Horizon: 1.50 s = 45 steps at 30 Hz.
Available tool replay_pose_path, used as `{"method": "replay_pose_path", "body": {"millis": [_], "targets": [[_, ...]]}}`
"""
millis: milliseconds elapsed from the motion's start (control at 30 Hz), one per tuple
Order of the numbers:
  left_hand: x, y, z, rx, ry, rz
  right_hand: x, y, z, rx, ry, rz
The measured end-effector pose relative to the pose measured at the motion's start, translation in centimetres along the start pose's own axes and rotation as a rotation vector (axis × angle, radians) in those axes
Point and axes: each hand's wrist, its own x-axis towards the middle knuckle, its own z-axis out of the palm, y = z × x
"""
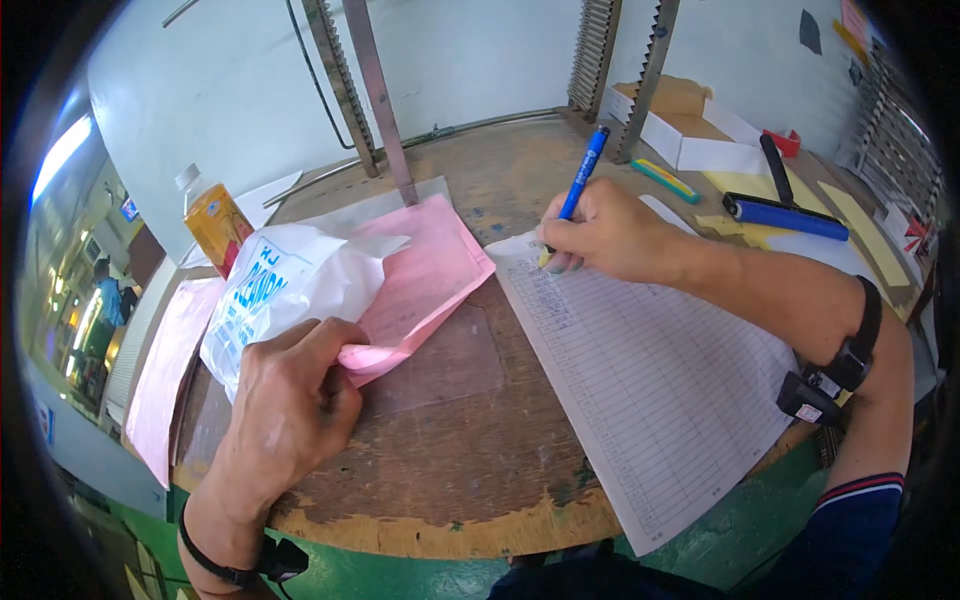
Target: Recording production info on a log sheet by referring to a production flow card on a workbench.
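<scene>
My right hand (pixel 615 235) is closed round a blue pen (pixel 587 170). The pen slants down to the upper left part of a printed white form (pixel 660 400), where handwriting fills several rows. Thumb and fingers of my left hand (pixel 290 410) pinch the near corner of a pink sheet (pixel 430 260), curling that edge up. Between this sheet and the left side lies a crumpled white plastic bag (pixel 300 275) with blue print, partly covering the pink paper. A clear plastic sheet (pixel 450 365) lies flat on the wooden table (pixel 440 490), just right of my left hand.
At the back left stands an orange-labelled bottle (pixel 218 225). Upright toothed metal posts (pixel 380 95) rise behind. Farther right are a white cardboard box (pixel 715 145), a green-yellow cutter (pixel 665 182) and a blue roller (pixel 785 218). More pink paper (pixel 165 380) lies at the left edge.
</scene>
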Motion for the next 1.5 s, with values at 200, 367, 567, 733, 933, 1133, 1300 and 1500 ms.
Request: {"method": "replay_pose_path", "body": {"millis": [200, 367, 567, 733, 933, 1133, 1300, 1500], "targets": [[0.0, -0.2, 0.1, 0.008, -0.004, 0.009, -0.4, -0.3, 0.0, 0.025, 0.031, -0.008], [0.0, -0.5, 0.3, -0.004, 0.021, 0.034, -0.6, -0.1, 0.2, 0.096, 0.026, -0.076], [0.1, 0.1, 0.3, -0.002, 0.015, 0.025, -2.2, 0.1, -3.5, 0.023, 0.155, 0.022], [-0.1, -0.1, 0.3, 0.008, 0.01, -0.001, -3.3, 4.3, -7.1, 0.034, 0.263, 0.089], [0.2, 0.5, 0.3, 0.051, 0.014, -0.02, -3.8, 4.6, -6.2, 0.079, 0.264, 0.007], [0.2, 0.5, 0.3, 0.048, 0.008, -0.044, -4.1, 5.1, -5.5, 0.08, 0.273, 0.001], [0.2, 0.7, 0.3, 0.053, 0.016, -0.053, -3.8, 5.5, -5.2, 0.046, 0.265, -0.021], [0.5, 1.1, 0.4, 0.038, -0.003, -0.057, -4.6, 4.8, -5.3, 0.036, 0.296, -0.014]]}}
